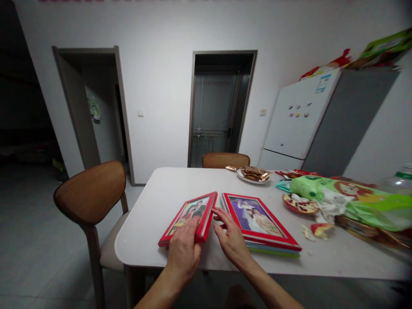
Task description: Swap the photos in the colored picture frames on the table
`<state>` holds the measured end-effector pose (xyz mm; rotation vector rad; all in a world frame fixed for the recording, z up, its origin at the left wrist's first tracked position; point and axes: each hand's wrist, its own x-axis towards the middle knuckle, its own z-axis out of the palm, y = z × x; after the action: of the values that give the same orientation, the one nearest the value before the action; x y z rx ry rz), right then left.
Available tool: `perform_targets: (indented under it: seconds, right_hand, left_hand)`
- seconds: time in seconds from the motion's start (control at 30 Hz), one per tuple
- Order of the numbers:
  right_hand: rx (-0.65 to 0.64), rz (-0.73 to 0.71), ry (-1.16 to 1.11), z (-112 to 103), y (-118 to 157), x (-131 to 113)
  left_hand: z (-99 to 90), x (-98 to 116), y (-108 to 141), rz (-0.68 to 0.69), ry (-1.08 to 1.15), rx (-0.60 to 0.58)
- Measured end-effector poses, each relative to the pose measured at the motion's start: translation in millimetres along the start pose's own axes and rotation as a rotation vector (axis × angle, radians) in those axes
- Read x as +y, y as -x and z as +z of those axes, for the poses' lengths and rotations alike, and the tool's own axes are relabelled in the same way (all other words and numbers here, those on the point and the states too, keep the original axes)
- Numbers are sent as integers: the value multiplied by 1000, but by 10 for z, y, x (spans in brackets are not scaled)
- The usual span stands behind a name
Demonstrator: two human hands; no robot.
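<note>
A red picture frame [206, 219] with a photo of people in it is tilted on the white table, its right edge raised. My left hand [184, 246] grips it at the near edge, covering the lower part of the photo. Just right of that frame is my right hand [229, 236], fingers stretched out and apart, the fingertips close to its raised side. Whether they touch it I cannot tell. A second red picture frame [291, 243], with a wedding photo on purple, lies face up beside the right hand. Under it are blue and green layers [273, 251].
The white table [141, 219] carries a plate [240, 175] of wrapped snacks, an opened pomegranate [301, 204], peel [322, 229] and a green tissue pack [370, 201]. Wooden chairs [93, 189] stand left and behind. A refrigerator [296, 116] is at the back right.
</note>
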<state>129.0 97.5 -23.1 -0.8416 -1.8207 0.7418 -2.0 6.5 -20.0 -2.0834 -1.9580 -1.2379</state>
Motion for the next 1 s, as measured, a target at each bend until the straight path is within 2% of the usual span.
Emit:
perform_targets:
  seconds: [0.1, 0.2, 0.3, 0.43, 0.5, 0.57, 0.8, 0.9, 1.0]
  right_hand:
    - [-27, -38, 19, 241, -51, -54]
    - [-153, -104, 63, 481, -63, -49]
    - [-261, -143, 115, 635, -33, -19]
    - [-337, -133, 269, 650, 20, 30]
    - [-360, -113, 372, 595, 39, 50]
    - [-392, -110, 456, 525, 54, 56]
    - [-503, -152, 603, 369, 88, 12]
    - [-544, -166, 623, 350, 102, 17]
    - [-564, -169, 620, 344, 102, 32]
  left_hand:
    - [-251, 28, -118, -178, 243, 178]
    - [-395, -7, -168, -307, 447, 328]
    - [-396, -122, -142, -363, 666, 429]
    - [-267, -348, 9, -521, 871, 416]
    - [-201, -441, 125, -585, 820, 367]
    - [-152, -499, 251, -591, 691, 297]
    - [-54, -569, 550, -449, 106, 107]
    - [-13, -607, 600, -347, -29, 42]
    - [3, -627, 629, -306, -100, 11]
